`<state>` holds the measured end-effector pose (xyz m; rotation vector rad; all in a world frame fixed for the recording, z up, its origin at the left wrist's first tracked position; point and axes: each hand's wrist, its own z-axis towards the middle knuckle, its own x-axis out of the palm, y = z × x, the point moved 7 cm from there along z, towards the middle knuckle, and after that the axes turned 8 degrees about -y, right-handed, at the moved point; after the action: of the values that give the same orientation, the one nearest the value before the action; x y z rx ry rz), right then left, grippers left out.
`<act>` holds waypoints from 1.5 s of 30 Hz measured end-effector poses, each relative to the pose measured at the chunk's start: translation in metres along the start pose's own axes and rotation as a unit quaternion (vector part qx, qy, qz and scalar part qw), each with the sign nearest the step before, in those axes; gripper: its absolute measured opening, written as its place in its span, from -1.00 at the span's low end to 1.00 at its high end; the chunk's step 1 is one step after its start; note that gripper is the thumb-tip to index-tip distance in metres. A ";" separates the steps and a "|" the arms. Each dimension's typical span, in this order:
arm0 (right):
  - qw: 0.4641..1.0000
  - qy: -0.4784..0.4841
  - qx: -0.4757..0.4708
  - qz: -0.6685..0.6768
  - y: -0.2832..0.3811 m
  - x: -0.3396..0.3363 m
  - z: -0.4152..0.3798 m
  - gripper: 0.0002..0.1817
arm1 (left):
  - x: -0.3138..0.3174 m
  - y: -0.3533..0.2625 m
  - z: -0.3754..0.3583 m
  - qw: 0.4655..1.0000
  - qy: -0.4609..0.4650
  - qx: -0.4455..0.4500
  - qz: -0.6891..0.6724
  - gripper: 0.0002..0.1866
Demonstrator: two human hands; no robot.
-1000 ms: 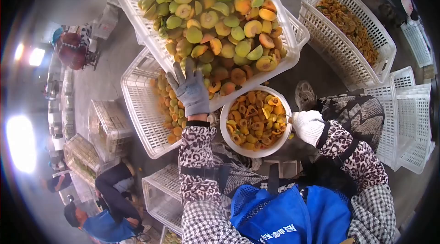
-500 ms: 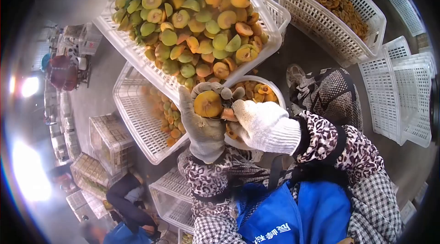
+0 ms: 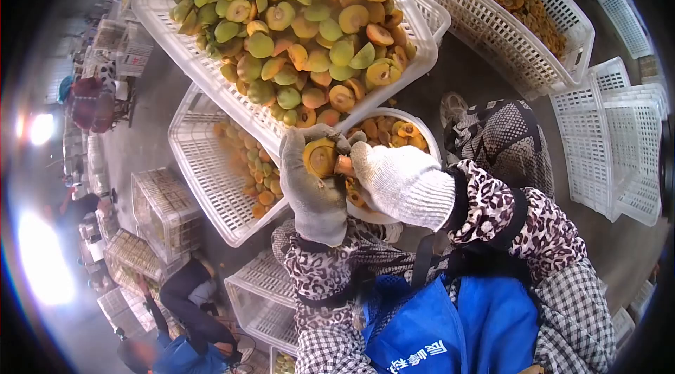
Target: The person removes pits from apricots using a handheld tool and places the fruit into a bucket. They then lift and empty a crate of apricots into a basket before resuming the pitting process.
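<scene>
My left hand (image 3: 311, 198), in a dirty grey knit glove, is closed round a halved yellow peach (image 3: 322, 157) with its cut face turned up. In my right hand (image 3: 402, 183), in a white knit glove, is a small tool with an orange-brown handle (image 3: 344, 165). The tool's working end meets the right side of the peach half; its exact shape is hidden. Directly beyond my hands stands a white crate (image 3: 242, 108) heaped with green and orange peach halves (image 3: 309, 43). Below my hands is a white bucket (image 3: 429, 136) holding orange peach pieces (image 3: 394, 133).
Left of the bucket, a lower white crate (image 3: 200, 184) holds small orange pieces. At the upper right stands a crate (image 3: 492, 43) of brownish-orange pieces, with stacked crates (image 3: 605, 142) near it. Another person (image 3: 190, 318) sits at lower left beside more crates (image 3: 165, 209).
The peach half has turned and tilted in my left hand, and an inner ring now shows on its cut face. My right hand has shifted slightly left. The person at lower left has moved an arm.
</scene>
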<state>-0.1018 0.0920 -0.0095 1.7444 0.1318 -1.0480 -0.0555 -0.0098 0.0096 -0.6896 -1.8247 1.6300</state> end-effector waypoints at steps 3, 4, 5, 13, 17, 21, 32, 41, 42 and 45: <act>0.998 -0.022 -0.019 0.054 0.005 -0.001 -0.006 -0.62 | 0.001 0.008 0.002 0.999 -0.002 -0.026 -0.029 -0.72; 0.990 0.015 0.034 0.132 0.000 0.002 -0.005 -0.63 | 0.001 0.010 0.003 0.996 -0.032 -0.065 -0.052 -0.79; 0.990 0.015 0.036 0.133 -0.001 -0.001 -0.003 -0.63 | 0.000 0.014 0.002 0.990 -0.062 -0.104 -0.073 -0.64; 0.971 0.053 0.050 0.228 -0.012 0.009 -0.001 -0.69 | -0.003 0.031 0.007 0.979 -0.118 -0.124 -0.106 -0.61; 0.765 0.318 0.243 0.505 -0.009 0.025 -0.018 -0.78 | -0.001 0.033 0.009 0.986 -0.064 -0.122 -0.099 -0.62; 0.776 0.303 0.209 0.513 -0.020 0.034 -0.012 -0.82 | 0.007 0.029 0.000 0.984 0.010 -0.123 -0.127 -0.71; 0.958 0.210 0.027 -0.191 -0.110 0.044 -0.043 -0.77 | -0.105 -0.020 0.022 0.857 -0.311 0.189 0.366 -0.73; 0.925 0.245 0.134 -0.258 -0.158 0.040 -0.060 -0.81 | -0.037 0.066 0.079 0.513 -0.047 0.259 0.817 -0.61; 0.926 0.240 0.136 -0.260 -0.161 0.039 -0.058 -0.81 | -0.043 0.072 0.081 0.533 -0.053 0.263 0.802 -0.61; 0.947 0.226 0.094 -0.209 -0.152 0.041 -0.053 -0.81 | -0.044 0.071 0.079 0.547 -0.040 0.261 0.794 -0.58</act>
<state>-0.1273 0.1872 -0.1430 2.1688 0.7384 -0.9553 -0.0824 -0.0879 -0.0707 -2.2697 -0.0833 2.9452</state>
